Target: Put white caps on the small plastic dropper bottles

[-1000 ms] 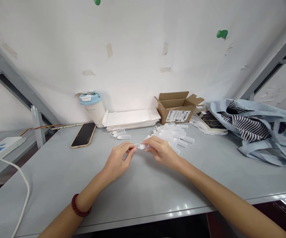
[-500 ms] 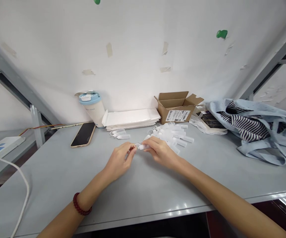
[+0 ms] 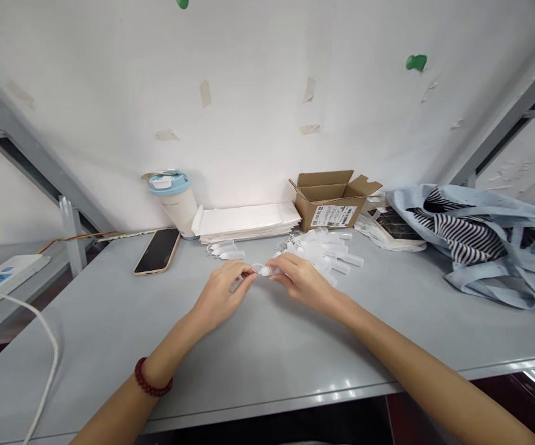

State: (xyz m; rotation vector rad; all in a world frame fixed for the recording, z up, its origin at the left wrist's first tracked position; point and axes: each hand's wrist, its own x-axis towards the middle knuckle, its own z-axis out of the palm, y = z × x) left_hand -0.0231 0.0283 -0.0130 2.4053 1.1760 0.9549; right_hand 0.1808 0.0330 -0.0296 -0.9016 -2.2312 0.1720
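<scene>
Between my two hands is a small translucent white plastic bottle (image 3: 266, 271) with a thin loop strap at its cap end. My right hand (image 3: 299, 277) pinches the bottle's body, which the fingers partly cover. The thumb and fingertips of my left hand (image 3: 228, 285) are closed at the strap end; the tip they hold is hidden. Just beyond my right hand lies a loose pile of similar bottles (image 3: 325, 250). A smaller group of them (image 3: 226, 250) rests on the table beyond my left hand.
Along the wall stand a lidded cup (image 3: 174, 201), a stack of white envelopes (image 3: 248, 221) and an open cardboard box (image 3: 329, 207). A phone (image 3: 157, 251) lies left on the grey table (image 3: 267, 352). A blue cloth bag (image 3: 490, 241) sits right; a white cable (image 3: 54, 352) crosses the left edge.
My left fingertips have shifted slightly away from the bottle, and more of the strap loop shows between the hands. Both hands keep their hold.
</scene>
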